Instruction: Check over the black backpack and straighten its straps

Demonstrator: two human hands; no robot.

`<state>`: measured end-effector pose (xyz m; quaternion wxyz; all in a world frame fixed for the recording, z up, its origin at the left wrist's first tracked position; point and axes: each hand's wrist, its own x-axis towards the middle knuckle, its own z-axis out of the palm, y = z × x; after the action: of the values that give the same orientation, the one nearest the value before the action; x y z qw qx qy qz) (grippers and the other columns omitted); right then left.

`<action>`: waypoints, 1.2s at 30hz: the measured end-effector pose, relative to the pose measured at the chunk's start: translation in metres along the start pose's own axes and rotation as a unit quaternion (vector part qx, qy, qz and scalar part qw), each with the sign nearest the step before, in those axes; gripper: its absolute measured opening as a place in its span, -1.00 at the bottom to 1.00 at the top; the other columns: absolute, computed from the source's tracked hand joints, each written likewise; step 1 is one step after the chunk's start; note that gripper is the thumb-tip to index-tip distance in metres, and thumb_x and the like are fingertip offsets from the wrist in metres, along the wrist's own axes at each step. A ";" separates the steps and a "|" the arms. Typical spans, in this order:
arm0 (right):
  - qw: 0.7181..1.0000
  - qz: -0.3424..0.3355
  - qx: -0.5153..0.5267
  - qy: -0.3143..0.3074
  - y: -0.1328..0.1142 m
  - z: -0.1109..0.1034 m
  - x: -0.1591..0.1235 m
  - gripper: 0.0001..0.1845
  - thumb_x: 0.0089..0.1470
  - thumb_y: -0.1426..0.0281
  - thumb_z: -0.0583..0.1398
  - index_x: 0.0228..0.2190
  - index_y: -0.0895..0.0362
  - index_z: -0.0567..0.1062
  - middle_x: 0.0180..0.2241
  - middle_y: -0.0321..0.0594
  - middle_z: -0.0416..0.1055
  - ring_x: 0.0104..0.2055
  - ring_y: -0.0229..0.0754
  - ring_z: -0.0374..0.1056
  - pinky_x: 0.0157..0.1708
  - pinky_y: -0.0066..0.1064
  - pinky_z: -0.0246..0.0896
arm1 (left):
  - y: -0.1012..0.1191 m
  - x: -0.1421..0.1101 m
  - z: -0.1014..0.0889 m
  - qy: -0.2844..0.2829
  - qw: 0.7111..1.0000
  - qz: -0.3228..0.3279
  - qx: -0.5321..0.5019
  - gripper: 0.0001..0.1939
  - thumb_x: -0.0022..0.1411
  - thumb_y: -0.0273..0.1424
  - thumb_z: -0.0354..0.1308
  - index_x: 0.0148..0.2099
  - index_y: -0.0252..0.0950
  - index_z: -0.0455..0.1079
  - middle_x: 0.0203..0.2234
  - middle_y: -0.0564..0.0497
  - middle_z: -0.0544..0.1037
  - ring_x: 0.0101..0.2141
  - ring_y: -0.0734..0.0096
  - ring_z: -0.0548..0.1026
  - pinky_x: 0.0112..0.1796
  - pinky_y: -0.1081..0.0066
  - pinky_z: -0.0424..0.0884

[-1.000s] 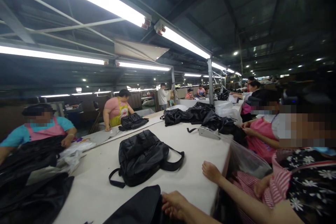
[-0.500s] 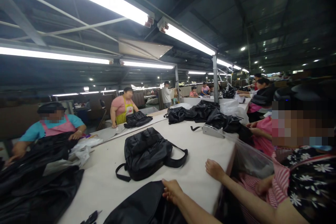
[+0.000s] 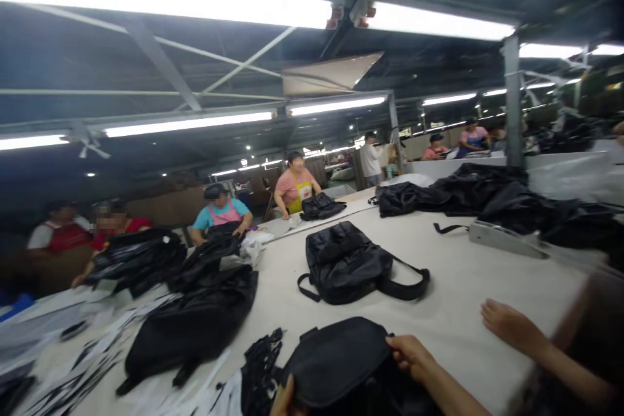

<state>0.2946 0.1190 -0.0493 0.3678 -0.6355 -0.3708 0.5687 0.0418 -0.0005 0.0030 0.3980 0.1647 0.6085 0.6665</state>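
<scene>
A black bag [image 3: 341, 364] with a smooth rounded panel is in front of me at the bottom of the head view. My right hand [image 3: 412, 356] pinches its right edge between thumb and fingers. At the lower left of the same bag is my left hand [image 3: 283, 398], its thumb over the edge; the picture's lower border cuts off the rest. Just beyond lies a black backpack [image 3: 344, 263], its strap looped out to the right. A bundle of black straps [image 3: 263, 364] rests left of the held bag.
A co-worker's hand [image 3: 511, 328] lies near the right edge of the pale table [image 3: 458, 273]. Behind it stands a grey metal object [image 3: 504, 240], with black bags [image 3: 453, 192] piled further back. More black bags [image 3: 195, 318] and loose strips cover the left side, where several people work.
The view has swung left, bringing more of the left side into sight. My left hand has appeared on the held bag, and more of its panel shows. My right hand still grips the edge.
</scene>
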 end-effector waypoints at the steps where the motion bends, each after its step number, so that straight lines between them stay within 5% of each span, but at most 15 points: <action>1: 0.999 -0.012 -0.033 0.004 0.000 0.001 0.002 -0.72 0.02 0.51 0.00 -0.69 0.18 0.16 -0.82 -0.41 0.04 -0.80 -0.46 -0.06 -0.79 -0.63 -0.23 | -0.001 0.004 -0.003 -0.013 1.000 -0.010 -0.003 -0.91 0.01 -0.45 0.11 -0.35 -0.20 0.30 -0.39 -0.01 0.49 -0.26 0.31 0.47 -0.35 0.41 0.47; 4: 0.989 -0.056 -0.133 0.028 -0.001 0.005 0.007 -0.94 -0.03 0.52 0.07 -0.52 0.21 0.30 -0.83 -0.42 0.09 -0.79 -0.40 0.00 -0.78 -0.59 -0.17 | -0.009 0.014 -0.007 -0.061 0.997 -0.036 0.027 -0.91 -0.03 -0.58 0.07 -0.42 -0.33 0.22 -0.49 -0.03 0.48 -0.42 0.40 0.50 -0.34 0.40 0.46; 9: 0.961 -0.122 -0.247 0.025 0.001 -0.004 0.012 -0.71 -0.03 0.43 0.08 -0.21 0.24 0.33 -0.69 -0.33 0.28 -0.69 -0.30 0.20 -0.64 -0.50 0.08 | -0.026 0.022 -0.028 -0.023 0.986 0.001 0.163 -0.78 0.03 -0.31 0.08 -0.29 -0.34 0.23 -0.53 -0.01 0.45 -0.52 0.41 0.46 -0.41 0.34 0.43; 15: 0.917 -0.248 -0.307 0.049 0.037 -0.066 -0.034 -0.64 -0.09 0.25 0.12 -0.21 0.14 0.39 -0.19 -0.13 0.36 -0.17 -0.10 0.29 -0.12 -0.30 0.14 | -0.037 0.006 -0.071 -0.002 0.932 0.110 0.346 -0.56 -0.14 -0.14 0.18 -0.23 -0.30 0.31 -0.30 -0.08 0.45 -0.21 0.24 0.40 -0.11 0.23 0.28; 19: 0.869 -0.344 -0.333 0.125 0.083 -0.106 -0.085 -0.54 -0.05 0.10 0.06 -0.21 0.15 0.40 -0.12 -0.11 0.32 -0.04 -0.06 0.20 0.00 -0.23 0.06 | -0.043 -0.002 -0.070 -0.030 0.878 0.148 0.453 -0.49 -0.07 -0.13 0.13 -0.10 -0.31 0.27 -0.17 -0.14 0.42 -0.13 0.21 0.36 -0.08 0.27 0.24; 22: 0.898 -0.267 -0.319 0.143 0.109 -0.122 -0.116 -0.46 -0.04 0.05 0.05 -0.09 0.12 0.32 -0.09 -0.14 0.30 -0.17 -0.09 0.29 -0.10 -0.23 0.17 | -0.040 0.002 -0.049 -0.040 0.812 0.209 0.544 -0.44 0.00 -0.08 0.05 0.00 -0.31 0.19 -0.11 -0.18 0.39 -0.10 0.22 0.35 -0.11 0.31 0.25; 26: 0.939 -0.166 -0.265 0.146 0.130 -0.132 -0.130 -0.36 -0.07 0.04 0.08 0.01 0.10 0.22 -0.08 -0.14 0.31 -0.24 -0.10 0.32 -0.16 -0.21 0.22 | -0.036 0.022 -0.025 -0.054 0.763 0.193 0.614 -0.58 0.08 -0.13 -0.04 -0.16 -0.36 0.31 -0.26 -0.25 0.46 -0.19 0.13 0.40 -0.21 0.27 0.27; 31: 0.966 -0.140 -0.192 0.098 0.142 -0.137 -0.127 -0.46 -0.03 0.05 0.06 -0.07 0.08 0.29 -0.13 -0.18 0.34 -0.11 -0.08 0.27 -0.07 -0.22 0.16 | -0.035 0.041 -0.017 -0.044 0.759 0.180 0.624 -0.71 0.14 -0.31 -0.12 -0.36 -0.38 0.36 -0.41 -0.23 0.48 -0.31 0.18 0.43 -0.28 0.31 0.28; 36: 0.967 -0.153 -0.187 0.077 0.152 -0.140 -0.127 -0.42 -0.04 0.06 0.07 -0.01 0.07 0.23 -0.10 -0.17 0.31 -0.10 -0.07 0.26 -0.06 -0.21 0.16 | -0.028 -0.005 -0.027 0.023 0.767 0.247 0.592 -0.69 0.14 -0.27 -0.10 -0.18 -0.37 0.27 -0.24 -0.16 0.41 -0.16 0.31 0.34 -0.15 0.38 0.23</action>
<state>0.4323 -0.0690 -0.1157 0.3526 -0.6703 -0.5338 0.3760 0.0356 -0.0240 -0.0276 0.0297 0.4970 0.8295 0.2531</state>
